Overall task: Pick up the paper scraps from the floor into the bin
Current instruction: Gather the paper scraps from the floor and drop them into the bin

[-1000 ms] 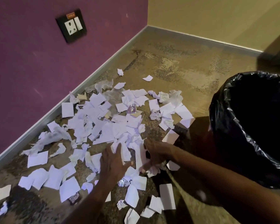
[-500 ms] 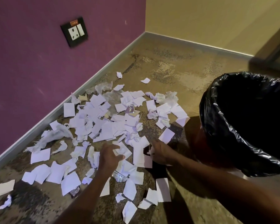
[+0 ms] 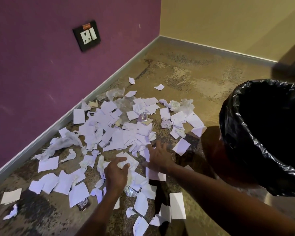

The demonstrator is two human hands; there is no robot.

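The paper scraps (image 3: 119, 132) lie all over the floor (image 3: 191, 74), to the left of the bin (image 3: 242, 150). Most sit in one big messy heap, and some loose bits lie on the side of the heap away from the bin, by the purple wall (image 3: 41, 65).

The left hand (image 3: 117, 173) is curled round a small crumpled wad of paper, at the edge of the heap nearest the person. The right hand (image 3: 157, 156) is spread wide with straight fingers, lying flat on the paper between the wad and the bin.

The paper looks very light and thin. The flat pieces bend and slide easily, so I think they are hard to pinch off the floor one by one. It seems better to push many together and squeeze them in a bunch from both sides. The crumpled bits are soft and easy to grab. A loose hold could let small bits flutter down on the way to the bin.

The bin has a shiny black bag (image 3: 255, 167) folded over its rim. Inside it is very dark, so I cannot tell if any paper is in there. Its open mouth is just beside the heap, so the carry looks short.
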